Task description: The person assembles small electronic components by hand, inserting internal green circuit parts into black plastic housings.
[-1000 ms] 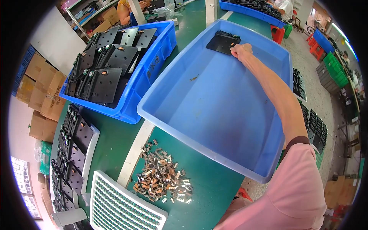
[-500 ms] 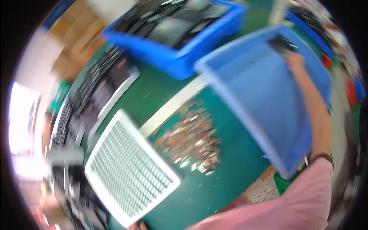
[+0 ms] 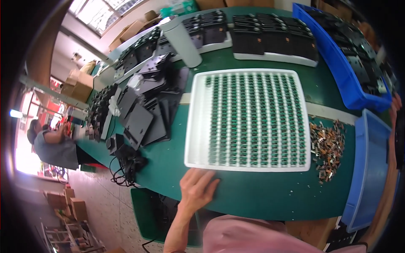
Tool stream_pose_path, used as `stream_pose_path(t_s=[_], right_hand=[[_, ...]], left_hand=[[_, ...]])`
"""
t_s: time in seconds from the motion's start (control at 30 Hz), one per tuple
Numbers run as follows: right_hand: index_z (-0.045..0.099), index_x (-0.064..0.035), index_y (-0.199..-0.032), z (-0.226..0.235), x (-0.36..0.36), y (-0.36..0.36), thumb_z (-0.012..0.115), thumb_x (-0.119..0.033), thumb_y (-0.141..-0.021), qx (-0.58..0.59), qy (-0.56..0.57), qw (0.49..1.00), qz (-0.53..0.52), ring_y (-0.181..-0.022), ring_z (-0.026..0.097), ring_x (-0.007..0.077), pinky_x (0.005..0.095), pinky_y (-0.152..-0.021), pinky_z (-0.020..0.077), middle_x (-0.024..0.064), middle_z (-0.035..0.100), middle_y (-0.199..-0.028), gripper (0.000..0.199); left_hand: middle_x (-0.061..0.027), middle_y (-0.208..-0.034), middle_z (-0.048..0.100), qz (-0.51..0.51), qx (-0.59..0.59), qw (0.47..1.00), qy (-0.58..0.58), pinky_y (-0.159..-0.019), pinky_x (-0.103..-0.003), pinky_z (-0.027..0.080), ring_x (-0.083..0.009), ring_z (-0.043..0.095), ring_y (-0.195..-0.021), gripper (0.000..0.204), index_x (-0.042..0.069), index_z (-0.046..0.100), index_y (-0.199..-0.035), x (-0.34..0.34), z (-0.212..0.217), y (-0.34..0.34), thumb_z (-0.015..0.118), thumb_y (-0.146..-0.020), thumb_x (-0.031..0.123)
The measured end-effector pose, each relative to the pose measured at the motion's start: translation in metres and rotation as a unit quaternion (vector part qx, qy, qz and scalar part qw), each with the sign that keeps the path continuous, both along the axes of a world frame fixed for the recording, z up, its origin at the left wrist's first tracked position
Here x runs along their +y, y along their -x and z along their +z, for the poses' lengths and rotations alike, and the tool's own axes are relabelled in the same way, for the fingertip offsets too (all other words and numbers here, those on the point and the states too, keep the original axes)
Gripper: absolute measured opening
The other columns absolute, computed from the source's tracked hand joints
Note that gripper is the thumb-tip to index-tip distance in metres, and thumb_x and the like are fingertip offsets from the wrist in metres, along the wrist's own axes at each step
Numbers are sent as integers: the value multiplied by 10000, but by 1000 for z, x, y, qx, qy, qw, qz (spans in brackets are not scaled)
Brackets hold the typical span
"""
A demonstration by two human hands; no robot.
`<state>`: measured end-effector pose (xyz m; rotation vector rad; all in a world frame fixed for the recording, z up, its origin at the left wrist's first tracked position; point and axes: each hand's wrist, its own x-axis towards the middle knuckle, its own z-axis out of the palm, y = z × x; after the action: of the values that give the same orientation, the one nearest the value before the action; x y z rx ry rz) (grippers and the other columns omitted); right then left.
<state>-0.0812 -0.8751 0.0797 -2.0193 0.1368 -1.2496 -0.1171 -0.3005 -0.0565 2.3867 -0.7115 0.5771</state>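
**Operator A:** Resting flat on the green table (image 3: 261, 198), the left hand (image 3: 197, 187) lies at the near-left corner of the white tray (image 3: 192, 126). Its fingers (image 3: 207, 184) are spread, tips touching or just short of the tray's near rim; nothing is pinched.

**Operator B:** Tray position and contents?

**Operator A:** It sits mid-table, square to the near edge. Rows of small green parts (image 3: 253, 118) fill its grid of pockets.

**Operator B:** Right hand?

**Operator A:** The right hand (image 3: 395, 105) shows only as a sliver at the far right rim, above the light blue bin (image 3: 371, 168). I cannot tell how its fingers are set, or whether it holds anything.

**Operator B:** Surroundings?

**Operator A:** A heap of small metal pieces (image 3: 328, 145) lies between tray and light blue bin. A darker blue bin (image 3: 337, 71) of black parts stands beyond. Black plates (image 3: 145, 114) are stacked loosely to the tray's left, with a grey cylinder (image 3: 183, 40) behind them. White trays of black parts (image 3: 270, 40) line the far edge. Another person (image 3: 52, 143) works at far left.
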Motion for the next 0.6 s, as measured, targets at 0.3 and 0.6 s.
stream_pose_path(t_s=[0.3,0.6], right_hand=[[618,14,-1194,-19,408,-127,623,-92,-866,284,-55,829,479,-873,619,104,237,-781,496,50,656,-955,345],[505,-7,-1330,-76,583,-311,753,-311,-817,357,-108,827,420,-998,603,198,399,-866,479,103,634,-1130,646]], left_hand=[[-95,-908,623,-11,38,998,56,-685,-385,482,-285,607,-799,297,26,649,-945,21,-5,3,755,-669,52],[-81,-935,574,-40,75,991,101,-683,-363,439,-241,576,-851,263,21,627,-966,28,-14,6,713,-722,74]])
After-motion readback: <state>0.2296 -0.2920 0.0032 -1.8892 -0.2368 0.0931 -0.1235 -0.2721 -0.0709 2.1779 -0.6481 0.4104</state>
